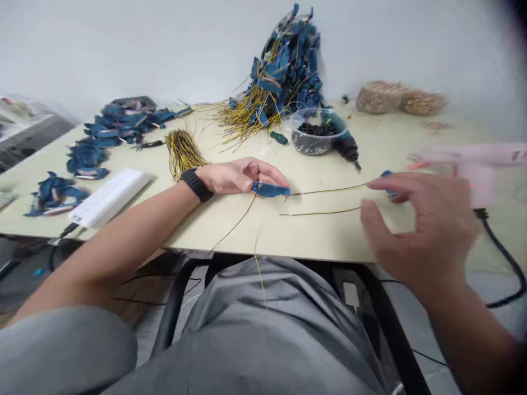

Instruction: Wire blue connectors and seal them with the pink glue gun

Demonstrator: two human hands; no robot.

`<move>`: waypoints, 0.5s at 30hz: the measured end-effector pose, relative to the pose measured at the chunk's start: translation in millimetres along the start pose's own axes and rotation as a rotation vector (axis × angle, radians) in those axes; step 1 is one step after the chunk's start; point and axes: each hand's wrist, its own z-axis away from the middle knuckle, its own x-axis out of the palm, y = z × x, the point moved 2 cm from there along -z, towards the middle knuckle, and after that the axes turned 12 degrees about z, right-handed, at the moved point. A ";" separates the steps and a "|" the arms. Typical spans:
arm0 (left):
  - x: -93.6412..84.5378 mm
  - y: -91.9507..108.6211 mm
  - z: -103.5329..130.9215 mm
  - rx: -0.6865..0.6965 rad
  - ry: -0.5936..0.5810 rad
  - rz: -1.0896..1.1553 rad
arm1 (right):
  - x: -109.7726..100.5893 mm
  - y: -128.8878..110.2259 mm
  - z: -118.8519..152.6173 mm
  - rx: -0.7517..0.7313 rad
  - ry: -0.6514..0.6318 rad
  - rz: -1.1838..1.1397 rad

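Observation:
My left hand [247, 176], a black watch on its wrist, grips a small flat blue part [270, 190] between thumb and fingers just above the table. A thin dark wire [233, 230] hangs from that part over the table's front edge. To the right, my right hand [424, 230] is slightly blurred, with thumb and forefinger apart and nothing visible between them. Behind its fingers shows a second blue piece [387, 174], partly hidden. Two thin yellow-black wires [325, 213] stretch leftward from about my right fingertips. A yellow wire [260, 271] lies over my lap.
A pink glue gun [481, 159] stands at right. Behind are a tub of black bits [317, 144], a power drill [348, 144], a heap of wired blue parts [288, 71] and bagged pieces [381, 97]. Leftward lie a wire bundle [183, 151], a white box [109, 197] and blue piles [119, 120].

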 end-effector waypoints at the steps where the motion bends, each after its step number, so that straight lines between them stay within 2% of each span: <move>1: 0.1 -0.9 0.4 -0.006 0.021 -0.012 | 3.1 -6.9 -7.8 -0.037 -0.044 -0.041; 4: -0.5 -2.7 1.2 -0.037 0.080 -0.052 | 13.6 -26.8 -28.2 -0.127 -0.146 -0.170; 8: -3.6 -1.7 1.4 -0.108 0.150 -0.112 | 31.9 -47.7 -43.9 -0.203 -0.206 -0.344; 12: -5.5 0.1 2.2 -0.135 0.174 -0.149 | 47.9 -58.4 -48.9 -0.228 -0.280 -0.392; 15: -4.5 0.6 2.0 -0.135 0.174 -0.180 | 52.5 -60.4 -49.7 -0.216 -0.281 -0.406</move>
